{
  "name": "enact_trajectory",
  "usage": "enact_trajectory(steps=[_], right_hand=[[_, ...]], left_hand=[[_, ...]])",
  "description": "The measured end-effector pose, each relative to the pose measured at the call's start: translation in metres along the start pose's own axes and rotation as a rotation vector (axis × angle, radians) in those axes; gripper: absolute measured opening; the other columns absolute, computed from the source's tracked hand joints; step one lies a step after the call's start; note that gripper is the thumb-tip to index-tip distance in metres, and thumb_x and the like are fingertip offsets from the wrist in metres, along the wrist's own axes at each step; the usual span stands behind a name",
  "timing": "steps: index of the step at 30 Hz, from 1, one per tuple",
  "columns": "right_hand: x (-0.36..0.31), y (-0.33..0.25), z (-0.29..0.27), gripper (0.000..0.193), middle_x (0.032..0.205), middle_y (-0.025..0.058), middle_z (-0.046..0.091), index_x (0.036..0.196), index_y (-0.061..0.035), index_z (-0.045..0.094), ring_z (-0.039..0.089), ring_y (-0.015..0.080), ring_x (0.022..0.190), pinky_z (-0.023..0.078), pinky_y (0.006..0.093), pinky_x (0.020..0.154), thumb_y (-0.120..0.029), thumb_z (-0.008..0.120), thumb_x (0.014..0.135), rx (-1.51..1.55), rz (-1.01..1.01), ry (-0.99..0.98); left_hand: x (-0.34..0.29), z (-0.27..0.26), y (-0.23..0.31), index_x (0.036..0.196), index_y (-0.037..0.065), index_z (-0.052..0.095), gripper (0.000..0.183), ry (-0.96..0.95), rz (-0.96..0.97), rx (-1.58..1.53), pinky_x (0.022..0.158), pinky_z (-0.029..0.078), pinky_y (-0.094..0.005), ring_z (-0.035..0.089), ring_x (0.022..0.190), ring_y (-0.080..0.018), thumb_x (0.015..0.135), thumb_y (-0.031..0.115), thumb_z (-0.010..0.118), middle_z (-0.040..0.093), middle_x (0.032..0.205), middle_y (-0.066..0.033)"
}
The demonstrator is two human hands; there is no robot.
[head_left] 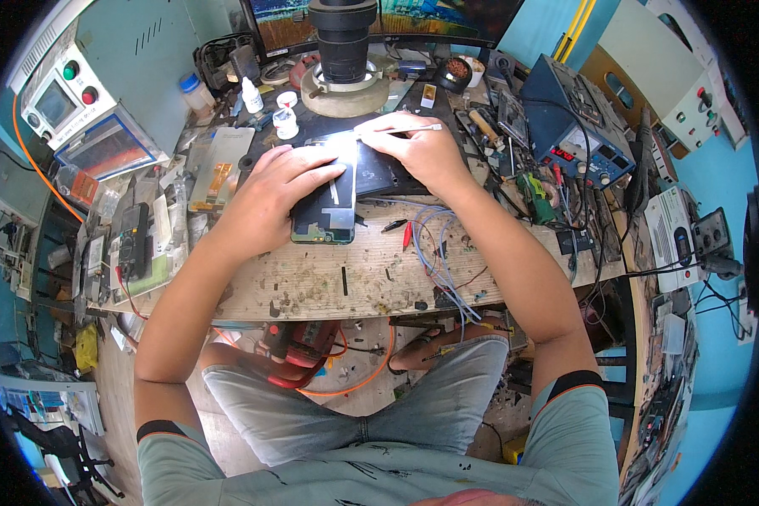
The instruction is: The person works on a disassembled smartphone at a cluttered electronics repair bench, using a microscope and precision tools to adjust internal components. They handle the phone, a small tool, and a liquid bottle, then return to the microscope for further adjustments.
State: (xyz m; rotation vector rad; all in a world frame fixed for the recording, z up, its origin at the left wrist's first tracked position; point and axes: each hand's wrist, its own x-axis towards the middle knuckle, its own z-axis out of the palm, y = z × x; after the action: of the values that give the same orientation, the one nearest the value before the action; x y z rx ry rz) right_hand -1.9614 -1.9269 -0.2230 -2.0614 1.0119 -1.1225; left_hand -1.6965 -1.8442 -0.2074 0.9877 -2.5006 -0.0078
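Note:
A dark, opened smartphone [336, 221] lies lengthwise at the front of a black work mat, bright light glaring off its upper part. My left hand [280, 190] is laid over the phone's left side and holds it, some fingers reaching across its face. In my right hand [422, 152] is a slim, pale, pen-like tool [426, 128], pinched near the phone's upper end. Glare and fingers hide the tool's tip. A flat dark panel [376, 175] lies just right of the phone, partly under my right hand.
Beyond my hands stands a black microscope [342, 42]. Small white bottles [251, 96] are left of it. Loose wires [447, 261] and a red alligator clip [407, 236] lie near the bench's front. A blue power supply [578, 126] stands right, a multimeter [132, 236] left.

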Motion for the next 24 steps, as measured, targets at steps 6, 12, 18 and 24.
enact_trajectory(steps=[6, 12, 18, 24], right_hand=[[-0.0006, -0.0021, 0.0004, 0.023, 0.111, 0.0087, 0.080, 0.111, -0.0056, 0.082, 0.073, 0.0164, 0.102, 0.055, 0.0295, 0.094, -0.021, 0.074, 0.095, 0.021, 0.008, 0.005], [0.0004, 0.0031, 0.0005, 0.023, 0.112, 0.0093, 0.080, 0.110, -0.0057, 0.082, 0.074, 0.0174, 0.102, 0.055, 0.0302, 0.094, -0.020, 0.073, 0.095, -0.023, -0.030, 0.003], [0.0006, 0.0010, 0.0011, 0.024, 0.111, 0.0098, 0.080, 0.110, -0.0054, 0.082, 0.074, 0.0176, 0.102, 0.055, 0.0303, 0.093, -0.021, 0.074, 0.095, 0.010, -0.012, 0.002], [0.0001, 0.0006, 0.0001, 0.024, 0.111, 0.0101, 0.080, 0.110, -0.0054, 0.082, 0.074, 0.0179, 0.102, 0.055, 0.0304, 0.093, -0.021, 0.074, 0.095, 0.005, -0.009, 0.013]], left_hand=[[-0.0004, -0.0002, -0.0007, 0.144, 0.010, 0.062, 0.074, 0.003, 0.013, 0.002, 0.124, 0.032, -0.0518, 0.050, 0.143, -0.0346, 0.072, -0.009, 0.064, 0.059, 0.149, -0.0124], [0.0002, 0.0000, -0.0001, 0.144, 0.011, 0.062, 0.074, 0.001, 0.010, -0.006, 0.124, 0.031, -0.0522, 0.050, 0.143, -0.0342, 0.072, -0.009, 0.064, 0.059, 0.150, -0.0123], [-0.0004, 0.0002, -0.0004, 0.144, 0.011, 0.062, 0.075, 0.004, 0.007, 0.005, 0.124, 0.031, -0.0521, 0.050, 0.144, -0.0340, 0.072, -0.010, 0.063, 0.059, 0.150, -0.0122], [-0.0001, 0.0011, -0.0006, 0.144, 0.011, 0.062, 0.076, 0.010, 0.011, -0.001, 0.124, 0.031, -0.0518, 0.050, 0.143, -0.0340, 0.071, -0.012, 0.061, 0.059, 0.149, -0.0121]])
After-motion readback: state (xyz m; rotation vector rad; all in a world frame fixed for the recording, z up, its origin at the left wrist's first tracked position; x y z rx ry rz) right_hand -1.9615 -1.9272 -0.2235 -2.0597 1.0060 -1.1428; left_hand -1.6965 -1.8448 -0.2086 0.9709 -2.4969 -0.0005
